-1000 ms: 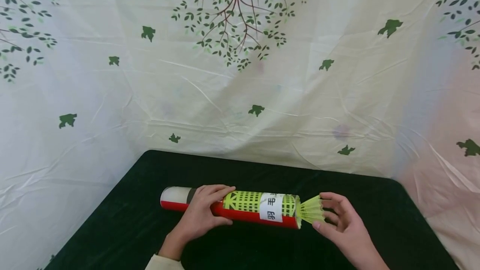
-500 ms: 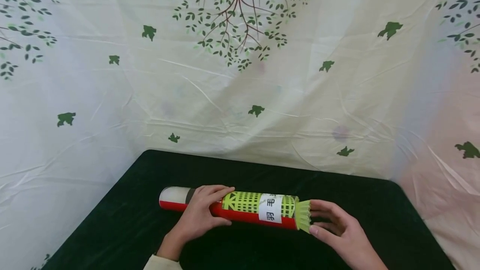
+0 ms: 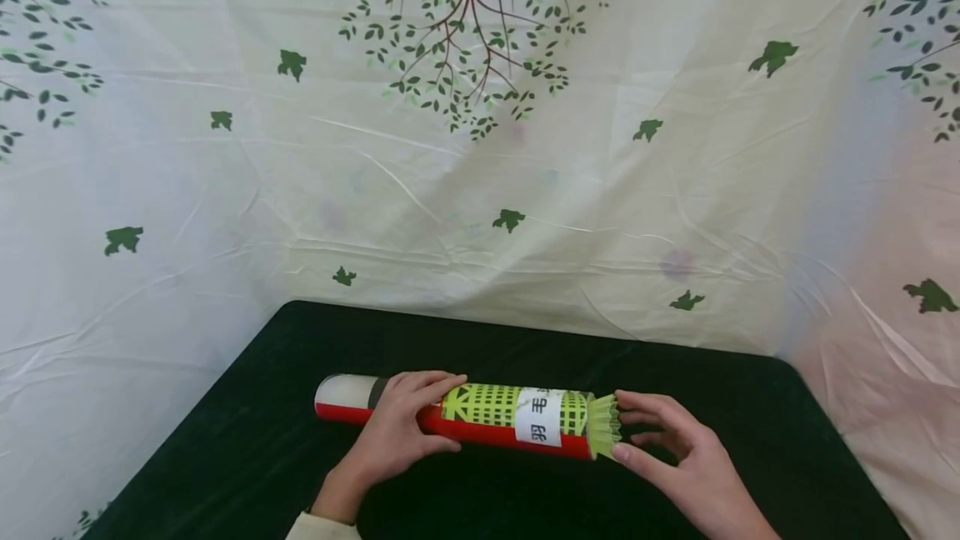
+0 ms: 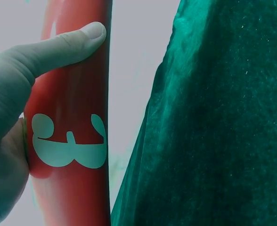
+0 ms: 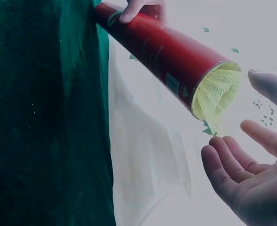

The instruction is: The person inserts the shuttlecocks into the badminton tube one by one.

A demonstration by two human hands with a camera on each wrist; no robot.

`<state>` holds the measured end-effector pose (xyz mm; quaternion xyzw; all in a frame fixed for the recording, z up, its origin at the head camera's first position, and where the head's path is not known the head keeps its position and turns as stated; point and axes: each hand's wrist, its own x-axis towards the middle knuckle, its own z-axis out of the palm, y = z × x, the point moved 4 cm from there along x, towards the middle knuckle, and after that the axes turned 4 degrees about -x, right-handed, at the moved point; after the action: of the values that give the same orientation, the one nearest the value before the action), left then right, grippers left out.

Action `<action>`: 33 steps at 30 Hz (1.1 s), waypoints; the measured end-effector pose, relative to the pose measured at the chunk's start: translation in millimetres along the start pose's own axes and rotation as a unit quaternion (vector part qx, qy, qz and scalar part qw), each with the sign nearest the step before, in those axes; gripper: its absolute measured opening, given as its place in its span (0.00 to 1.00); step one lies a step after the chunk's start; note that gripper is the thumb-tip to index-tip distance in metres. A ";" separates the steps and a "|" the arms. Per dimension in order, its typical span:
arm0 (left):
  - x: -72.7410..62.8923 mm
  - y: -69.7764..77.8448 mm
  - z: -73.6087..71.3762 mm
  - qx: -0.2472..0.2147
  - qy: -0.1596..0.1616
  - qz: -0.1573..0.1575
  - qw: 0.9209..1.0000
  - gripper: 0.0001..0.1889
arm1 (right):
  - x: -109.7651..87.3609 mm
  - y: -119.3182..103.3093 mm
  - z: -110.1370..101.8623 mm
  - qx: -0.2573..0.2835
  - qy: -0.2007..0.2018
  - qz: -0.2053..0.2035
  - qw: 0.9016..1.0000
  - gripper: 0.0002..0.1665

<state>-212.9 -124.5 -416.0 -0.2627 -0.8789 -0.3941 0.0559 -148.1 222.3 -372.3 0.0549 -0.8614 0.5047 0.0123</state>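
Note:
A shuttlecock tube (image 3: 491,423), red below with a yellow-green patterned band and a white label, lies sideways in the head view. My left hand (image 3: 401,419) grips it around the middle; in the left wrist view the thumb (image 4: 72,47) lies across its red side. From the tube's right end sticks the skirt of a yellow-green shuttlecock (image 3: 603,427), most of it hidden inside. Beside that skirt is my right hand (image 3: 678,448), its fingers loosely spread. In the right wrist view the fingertips (image 5: 214,153) are close to the skirt's lower edge; whether they touch I cannot tell.
A table with a dark green cloth (image 3: 300,340) extends beneath the hands. Behind and at both sides hangs a pale curtain (image 3: 420,215) printed with branches and green birds.
The shuttlecock has gone deeper into the tube, leaving less skirt outside. My right hand moved left with it, and its fingers have since spread. The left hand keeps its grip.

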 end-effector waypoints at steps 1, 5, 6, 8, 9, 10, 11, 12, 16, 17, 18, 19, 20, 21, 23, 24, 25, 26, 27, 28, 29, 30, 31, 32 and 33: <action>-0.1 0.0 -0.1 0.000 0.001 0.000 1.000 0.46 | -0.3 0.0 0.0 -0.003 0.003 0.000 1.000 0.32; -0.4 0.3 -0.7 0.000 0.003 0.002 1.000 0.46 | -0.9 1.0 0.2 -0.006 0.006 -0.005 1.000 0.32; -0.6 0.5 -0.8 -0.001 0.003 0.002 1.000 0.46 | -0.9 1.0 0.1 -0.006 0.006 -0.008 1.000 0.32; -0.8 0.8 -0.9 -0.001 0.004 0.002 1.000 0.46 | -0.5 1.3 -0.6 -0.007 0.003 -0.010 1.000 0.32; -0.8 1.0 -0.9 -0.002 0.004 0.002 1.000 0.46 | -0.2 1.1 -1.0 -0.010 0.002 -0.012 1.000 0.33; -0.7 1.2 -0.9 -0.002 0.005 0.002 1.000 0.46 | 0.1 0.7 -1.5 -0.012 0.001 -0.013 1.000 0.33; -0.6 1.4 -0.9 -0.002 0.005 0.002 1.000 0.46 | 0.4 0.4 -2.1 -0.013 0.000 -0.012 1.000 0.33; -0.6 1.6 -0.9 -0.002 0.006 0.002 1.000 0.46 | 0.5 0.0 -2.6 -0.015 -0.002 -0.013 1.000 0.33; -0.2 2.4 -1.0 0.000 0.007 0.002 1.000 0.45 | 1.2 -1.9 -3.3 -0.011 -0.010 -0.014 1.000 0.33; -0.2 2.5 -1.0 0.000 0.007 0.002 1.000 0.45 | 1.3 -2.2 -3.3 -0.008 -0.012 -0.013 1.000 0.33; -0.2 2.6 -1.0 -0.001 0.007 0.001 1.000 0.45 | 1.5 -2.4 -3.2 -0.005 -0.013 -0.014 1.000 0.33; -0.1 2.6 -1.2 -0.001 0.006 0.000 1.000 0.45 | 1.7 -2.4 -2.9 -0.001 -0.014 -0.013 1.000 0.33; 0.0 2.6 -1.3 -0.001 0.006 0.000 1.000 0.45 | 2.0 -2.3 -2.6 0.002 -0.016 -0.012 1.000 0.33; 0.0 2.6 -1.4 -0.001 0.005 -0.001 1.000 0.45 | 2.3 -2.1 -2.3 0.005 -0.016 -0.011 1.000 0.33; 0.0 2.7 -1.6 -0.002 0.005 -0.002 1.000 0.45 | 3.0 -1.8 -1.3 0.008 -0.019 -0.010 1.000 0.33; 0.0 2.7 -1.7 -0.003 0.004 -0.003 1.000 0.45 | 3.4 -2.0 -0.5 0.009 -0.021 -0.011 1.000 0.33; 0.0 2.7 -1.7 -0.003 0.004 -0.003 1.000 0.45 | 3.7 -2.4 0.2 0.010 -0.022 -0.013 1.000 0.33; 0.0 2.7 -1.6 -0.002 0.005 -0.002 1.000 0.45 | 4.0 -3.2 1.1 0.011 -0.023 -0.016 1.000 0.33; 0.0 2.6 -1.4 -0.003 0.005 -0.002 1.000 0.45 | 4.2 -3.9 2.1 0.011 -0.024 -0.019 0.999 0.33; 0.0 2.6 -1.2 -0.004 0.005 -0.001 1.000 0.45 | 4.5 -4.7 3.2 0.011 -0.026 -0.024 0.999 0.34; 0.0 2.5 -0.8 -0.004 0.005 -0.001 1.000 0.45 | 4.8 -5.5 4.5 0.011 -0.028 -0.027 0.999 0.34; 0.0 2.5 -0.5 -0.005 0.005 0.000 1.000 0.45 | 5.2 -6.3 5.8 0.012 -0.032 -0.030 0.999 0.34; -0.1 2.5 -0.2 -0.005 0.005 0.002 1.000 0.45 | 5.6 -6.8 7.1 0.013 -0.035 -0.032 0.999 0.34; -0.1 2.4 0.2 -0.004 0.005 0.003 1.000 0.45 | 6.0 -7.2 8.3 0.013 -0.038 -0.033 0.999 0.34; -0.1 2.4 0.5 -0.005 0.004 0.004 1.000 0.45 | 6.3 -7.5 9.3 0.013 -0.041 -0.034 0.998 0.35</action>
<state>-211.6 -122.9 -414.8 -0.2644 -0.8759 -0.3992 0.0598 -153.3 210.0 -369.8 0.1048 -0.8523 0.5125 -0.0070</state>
